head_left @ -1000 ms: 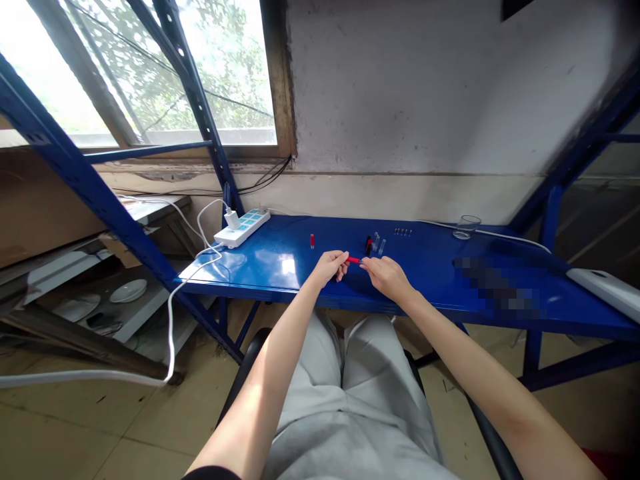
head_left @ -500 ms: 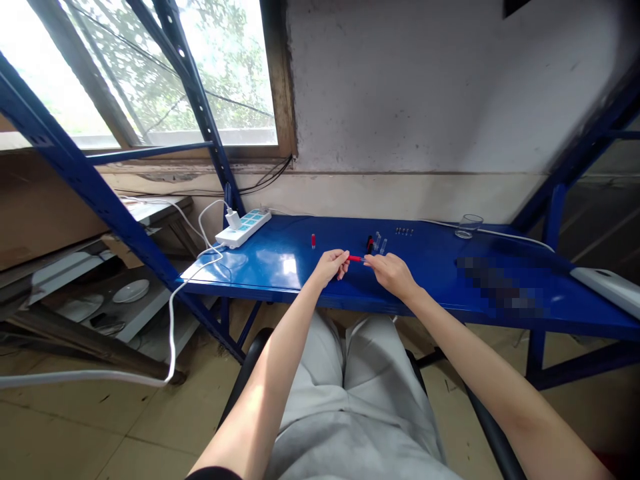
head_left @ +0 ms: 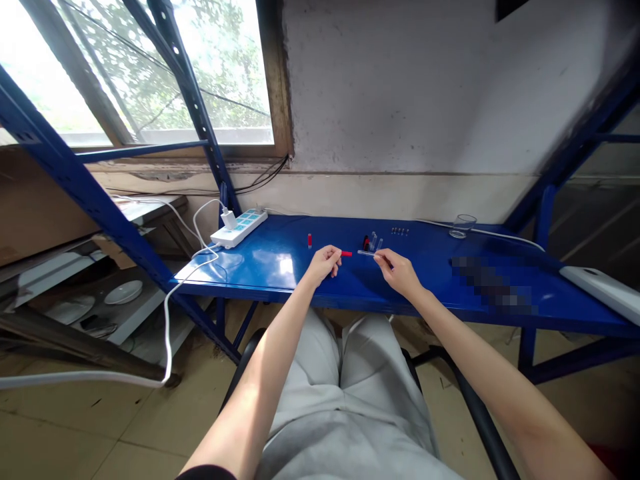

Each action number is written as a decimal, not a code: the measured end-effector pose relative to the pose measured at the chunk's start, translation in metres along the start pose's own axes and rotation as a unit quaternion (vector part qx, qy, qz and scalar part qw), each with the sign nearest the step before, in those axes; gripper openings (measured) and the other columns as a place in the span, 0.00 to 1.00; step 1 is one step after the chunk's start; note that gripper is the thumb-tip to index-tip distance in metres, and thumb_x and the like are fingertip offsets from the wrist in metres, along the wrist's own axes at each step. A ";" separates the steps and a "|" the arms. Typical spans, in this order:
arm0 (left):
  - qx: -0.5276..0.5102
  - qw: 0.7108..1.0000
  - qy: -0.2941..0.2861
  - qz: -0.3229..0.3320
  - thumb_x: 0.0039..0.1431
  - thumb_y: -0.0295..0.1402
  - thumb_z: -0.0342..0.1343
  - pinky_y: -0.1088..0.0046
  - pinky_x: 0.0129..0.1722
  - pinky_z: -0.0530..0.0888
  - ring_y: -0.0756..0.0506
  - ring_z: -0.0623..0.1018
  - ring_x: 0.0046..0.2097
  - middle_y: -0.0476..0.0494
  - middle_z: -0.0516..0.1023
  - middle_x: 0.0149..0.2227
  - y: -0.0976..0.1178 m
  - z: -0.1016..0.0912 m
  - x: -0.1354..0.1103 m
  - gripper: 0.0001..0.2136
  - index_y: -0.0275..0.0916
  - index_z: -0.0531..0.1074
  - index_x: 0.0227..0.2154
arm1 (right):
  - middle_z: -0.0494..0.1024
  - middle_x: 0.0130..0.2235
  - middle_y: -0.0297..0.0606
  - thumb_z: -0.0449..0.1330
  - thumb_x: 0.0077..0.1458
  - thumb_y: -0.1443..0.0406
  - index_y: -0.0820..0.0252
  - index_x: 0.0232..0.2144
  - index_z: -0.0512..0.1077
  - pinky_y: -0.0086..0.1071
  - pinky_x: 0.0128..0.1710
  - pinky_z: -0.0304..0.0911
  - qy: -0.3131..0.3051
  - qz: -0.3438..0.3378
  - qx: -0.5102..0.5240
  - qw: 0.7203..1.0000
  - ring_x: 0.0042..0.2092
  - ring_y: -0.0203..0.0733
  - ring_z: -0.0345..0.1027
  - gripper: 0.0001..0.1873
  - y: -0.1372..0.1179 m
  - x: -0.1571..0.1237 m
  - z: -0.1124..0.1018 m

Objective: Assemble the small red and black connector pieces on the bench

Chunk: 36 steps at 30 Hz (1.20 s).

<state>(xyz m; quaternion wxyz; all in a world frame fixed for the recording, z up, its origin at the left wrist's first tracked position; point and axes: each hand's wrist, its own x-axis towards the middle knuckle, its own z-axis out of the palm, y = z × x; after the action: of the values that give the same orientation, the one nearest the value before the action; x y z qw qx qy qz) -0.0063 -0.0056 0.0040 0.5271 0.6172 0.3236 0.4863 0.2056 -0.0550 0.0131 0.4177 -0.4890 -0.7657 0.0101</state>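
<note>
My left hand (head_left: 324, 261) is closed in a pinch on a small red piece (head_left: 346, 253) whose tip sticks out to the right. My right hand (head_left: 397, 271) is closed on a thin clear tube (head_left: 367, 253) that points left toward the red piece, with a small gap between the two. Both hands hover just above the blue metal table (head_left: 280, 267). Behind them lie a small red cap (head_left: 310, 240), a cluster of dark, red and clear small parts (head_left: 371, 242) and a row of tiny dark pieces (head_left: 400, 231).
A white power strip (head_left: 239, 227) with a white cable lies at the table's back left. A clear glass cup (head_left: 463, 225) stands at the back right, and a white flat object (head_left: 603, 287) lies at the far right. Blue shelf struts rise on both sides.
My hands have drawn apart: the clear tube in my right hand has separated from the red piece in my left. Both hands sit slightly higher in view.
</note>
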 end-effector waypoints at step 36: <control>0.233 0.970 -0.058 0.029 0.53 0.41 0.54 0.80 0.18 0.63 0.57 0.66 0.17 0.49 0.71 0.24 0.018 0.029 0.030 0.13 0.34 0.68 0.31 | 0.74 0.25 0.35 0.54 0.44 0.63 0.61 0.24 0.72 0.28 0.29 0.58 -0.085 0.170 0.103 0.976 0.27 0.36 0.65 0.09 0.005 0.017 0.012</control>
<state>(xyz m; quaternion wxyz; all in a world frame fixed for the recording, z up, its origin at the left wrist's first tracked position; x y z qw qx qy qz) 0.0283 0.0082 0.0297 0.3723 0.7595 0.3790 0.3755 0.1987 -0.0354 0.0140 0.3912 -0.5638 -0.6989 0.2018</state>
